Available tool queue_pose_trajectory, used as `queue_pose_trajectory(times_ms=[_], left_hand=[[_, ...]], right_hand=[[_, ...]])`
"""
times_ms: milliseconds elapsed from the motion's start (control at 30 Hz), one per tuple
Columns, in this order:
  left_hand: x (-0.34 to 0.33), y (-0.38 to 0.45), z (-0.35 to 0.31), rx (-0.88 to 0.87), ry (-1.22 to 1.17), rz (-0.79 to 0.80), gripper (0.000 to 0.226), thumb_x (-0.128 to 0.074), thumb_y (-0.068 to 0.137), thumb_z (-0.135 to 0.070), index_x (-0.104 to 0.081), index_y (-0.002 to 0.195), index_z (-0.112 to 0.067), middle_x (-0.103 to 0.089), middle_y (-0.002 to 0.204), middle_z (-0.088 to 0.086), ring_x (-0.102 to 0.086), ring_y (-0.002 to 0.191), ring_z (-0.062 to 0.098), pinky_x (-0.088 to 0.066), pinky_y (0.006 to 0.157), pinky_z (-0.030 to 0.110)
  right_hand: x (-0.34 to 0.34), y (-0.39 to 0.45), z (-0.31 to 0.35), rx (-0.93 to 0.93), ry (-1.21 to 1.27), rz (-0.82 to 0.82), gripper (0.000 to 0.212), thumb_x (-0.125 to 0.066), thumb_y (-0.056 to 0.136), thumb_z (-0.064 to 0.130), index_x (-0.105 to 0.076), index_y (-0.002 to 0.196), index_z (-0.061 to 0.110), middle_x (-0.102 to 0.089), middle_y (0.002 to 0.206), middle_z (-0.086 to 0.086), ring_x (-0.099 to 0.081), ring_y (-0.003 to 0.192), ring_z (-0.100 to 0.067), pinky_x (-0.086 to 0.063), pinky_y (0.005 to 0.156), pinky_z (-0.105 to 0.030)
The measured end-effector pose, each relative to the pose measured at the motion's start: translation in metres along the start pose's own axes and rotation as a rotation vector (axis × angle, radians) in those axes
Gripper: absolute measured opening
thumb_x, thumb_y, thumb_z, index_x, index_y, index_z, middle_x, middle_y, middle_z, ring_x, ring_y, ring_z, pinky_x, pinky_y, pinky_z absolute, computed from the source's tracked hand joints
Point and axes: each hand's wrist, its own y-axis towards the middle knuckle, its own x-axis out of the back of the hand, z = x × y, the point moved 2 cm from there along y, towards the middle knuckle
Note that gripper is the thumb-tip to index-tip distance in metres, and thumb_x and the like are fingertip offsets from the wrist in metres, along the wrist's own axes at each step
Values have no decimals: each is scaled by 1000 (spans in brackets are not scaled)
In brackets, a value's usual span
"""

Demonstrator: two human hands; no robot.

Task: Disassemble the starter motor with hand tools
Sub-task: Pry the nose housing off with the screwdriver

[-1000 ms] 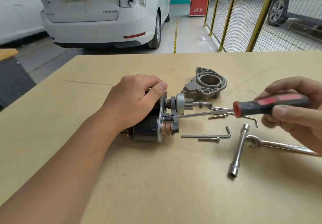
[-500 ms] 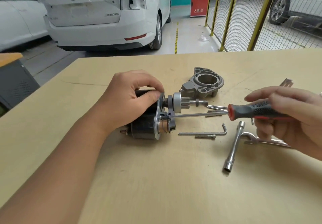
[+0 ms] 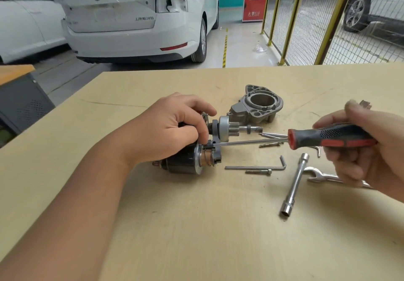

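Note:
The starter motor lies on its side on the wooden table, black body to the left, pinion gear and shaft pointing right. My left hand grips the motor's upper body from above. My right hand holds the red and black handle of a screwdriver. Its long shaft runs left, and the tip sits at the motor's silver flange, just under my left fingers. The removed grey nose housing stands behind the pinion.
On the table right of the motor lie an L-shaped hex key with a long bolt, a tubular socket wrench, an open-end spanner and more bolts. A white car and a yellow mesh fence stand beyond the table.
My right hand has turned the screwdriver handle in place. My left fingers have shifted slightly on the motor, which stays put.

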Motion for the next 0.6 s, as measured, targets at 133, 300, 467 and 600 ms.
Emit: queue_pose_trajectory(times_ms=[133, 300, 467, 600], left_hand=[[-1, 2, 0, 31, 21, 14, 35, -46, 73, -19, -77, 65, -34, -64, 125, -27, -48, 123, -1, -38, 109, 32], [-4, 3, -1, 54, 48, 38, 39, -42, 76, -30, -80, 73, -28, -59, 128, -31, -43, 125, -5, -34, 111, 36], [-4, 2, -2, 71, 36, 34, 45, -39, 81, -44, -79, 74, -27, -58, 129, -32, -42, 127, -6, -34, 111, 36], [-4, 1, -2, 100, -6, 18, 43, -40, 88, -40, -79, 75, -29, -59, 131, -30, -45, 127, -8, -33, 111, 32]], right_hand=[[2, -2, 4, 68, 21, 112, 55, -88, 72, 27, -66, 117, 6, -68, 88, -21, -58, 57, -26, -50, 58, -41], [-8, -9, 4, 118, -33, 91, 56, -89, 73, 39, -69, 109, 1, -67, 89, -25, -57, 56, -28, -51, 56, -42], [-1, -9, 8, 106, -126, 52, 62, -84, 78, 51, -67, 114, 3, -59, 71, -27, -41, 38, -25, -45, 48, -34], [6, -5, 7, 51, -87, 176, 58, -90, 75, 16, -61, 122, -1, -60, 88, -21, -52, 57, -23, -47, 58, -37]])
